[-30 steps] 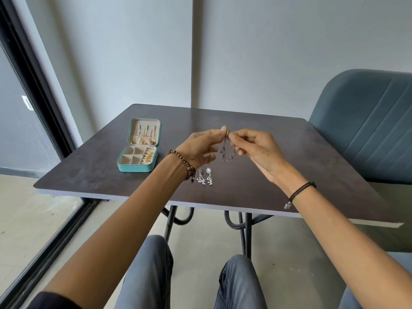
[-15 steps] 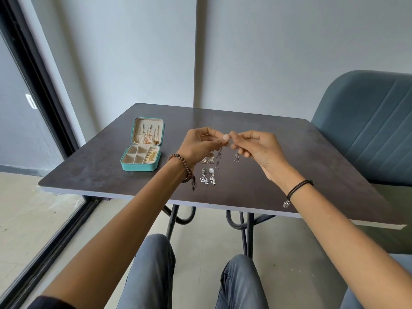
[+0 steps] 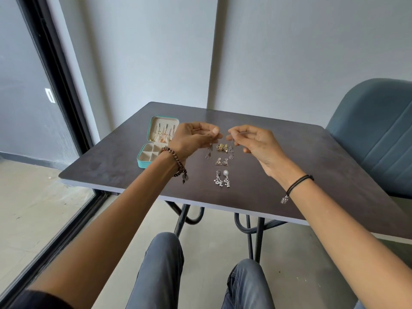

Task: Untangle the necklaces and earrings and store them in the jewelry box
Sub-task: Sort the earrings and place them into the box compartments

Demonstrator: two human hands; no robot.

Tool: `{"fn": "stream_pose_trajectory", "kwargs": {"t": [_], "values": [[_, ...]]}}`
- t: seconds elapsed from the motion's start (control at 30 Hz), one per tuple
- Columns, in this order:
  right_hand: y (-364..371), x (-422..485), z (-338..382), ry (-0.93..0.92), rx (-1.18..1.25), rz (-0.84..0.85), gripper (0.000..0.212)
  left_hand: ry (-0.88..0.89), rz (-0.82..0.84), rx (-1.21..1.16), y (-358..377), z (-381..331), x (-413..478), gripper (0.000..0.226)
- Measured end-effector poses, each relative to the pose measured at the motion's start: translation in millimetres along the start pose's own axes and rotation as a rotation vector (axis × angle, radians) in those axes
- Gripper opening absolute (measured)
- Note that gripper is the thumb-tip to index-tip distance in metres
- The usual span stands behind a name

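Dropping looks the likeliest slip: the left hand (image 3: 194, 141) pinches the left earring (image 3: 209, 149) by its top between thumb and forefinger, the right hand (image 3: 254, 141) pinches the right earring (image 3: 231, 149) the same way, and such thin hooks could slide out of a light pinch. Swinging ends might also tangle together or snag the gold pair (image 3: 222, 147) lying on the surface (image 3: 289, 163) just beneath. Both hands hover over the surface, palms turned inward, remaining fingers loosely curled, fingertips near but apart. The open box (image 3: 142, 162) sits to the left, partly behind the left wrist.
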State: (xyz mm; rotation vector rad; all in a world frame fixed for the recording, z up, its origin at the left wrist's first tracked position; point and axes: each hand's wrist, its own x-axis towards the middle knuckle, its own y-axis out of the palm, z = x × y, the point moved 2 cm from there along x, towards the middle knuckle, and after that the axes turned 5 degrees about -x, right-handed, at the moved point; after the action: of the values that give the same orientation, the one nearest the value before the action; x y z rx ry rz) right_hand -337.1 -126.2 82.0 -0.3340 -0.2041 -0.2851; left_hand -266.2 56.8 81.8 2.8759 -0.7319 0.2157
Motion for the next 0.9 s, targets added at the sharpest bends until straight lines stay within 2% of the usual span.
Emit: {"fn": "stream_pose_trajectory", "kwargs": {"t": [0.1, 0.3, 0.57, 0.9], "values": [[15.1, 6.1, 1.1, -0.004, -0.002, 0.015, 0.014, 0.017, -0.018, 0.022, -16.6, -0.6, 0.8, 0.016], [53.9, 22.9, 8.3, -0.037, -0.004, 0.067, 0.02, 0.032, -0.042, 0.082, -53.4, -5.3, 2.6, 0.028], [119.8, 52.9, 15.5, -0.062, -0.005, 0.121, 0.012, 0.004, -0.129, 0.209, -109.9, -12.1, 8.5, 0.02], [189.2, 88.8, 7.4, -0.071, -0.025, 0.075, 0.004, -0.015, -0.237, 0.218, -164.3, -4.9, 17.1, 0.021]]}}
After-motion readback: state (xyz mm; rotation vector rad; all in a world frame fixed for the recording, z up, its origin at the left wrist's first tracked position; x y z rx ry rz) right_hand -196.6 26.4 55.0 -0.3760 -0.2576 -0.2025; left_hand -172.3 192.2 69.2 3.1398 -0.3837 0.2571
